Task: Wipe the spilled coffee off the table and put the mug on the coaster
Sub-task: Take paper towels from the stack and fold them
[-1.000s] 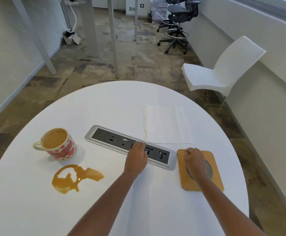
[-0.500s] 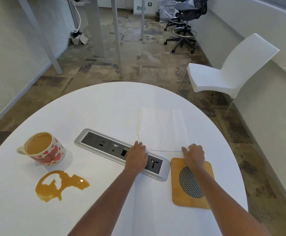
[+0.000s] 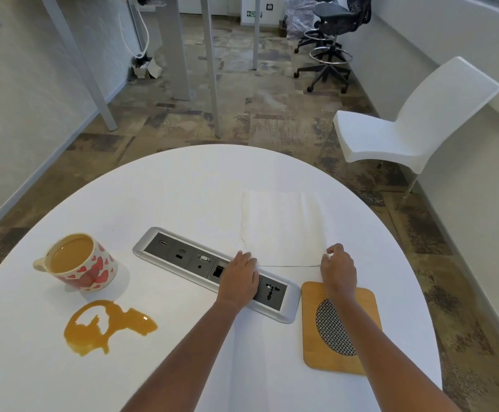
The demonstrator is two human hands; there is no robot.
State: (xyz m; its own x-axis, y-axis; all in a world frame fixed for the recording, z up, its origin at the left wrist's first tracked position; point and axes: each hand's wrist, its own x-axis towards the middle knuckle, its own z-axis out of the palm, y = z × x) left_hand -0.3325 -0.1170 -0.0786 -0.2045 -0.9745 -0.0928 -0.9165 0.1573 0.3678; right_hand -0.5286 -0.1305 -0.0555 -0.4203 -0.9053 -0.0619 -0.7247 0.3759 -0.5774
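Both hands have gone forward in the last second. The right hand has left the coaster and reached the near right corner of the paper napkin. The left hand has slid across the socket panel to the near left corner.

The napkin lies flat on the white bench, just beyond the panel, with its near edge slightly raised between the two hands. The right hand's fingers are curled and appear to pinch that corner. The left hand lies with its fingers fairly straight on the napkin's edge, gripping nothing that I can make out.

The spilled coffee is an untouched amber puddle at the near left, well apart from the napkin. The mug, patterned with hearts and nearly full, stands just behind it, and the coaster is bare at the near right.

The step in hand is picking up the wiping cloth. Next, I judge, the napkin must be lifted clear of the panel and carried left to the puddle. Wiping close to so full a mug could slop more coffee out.
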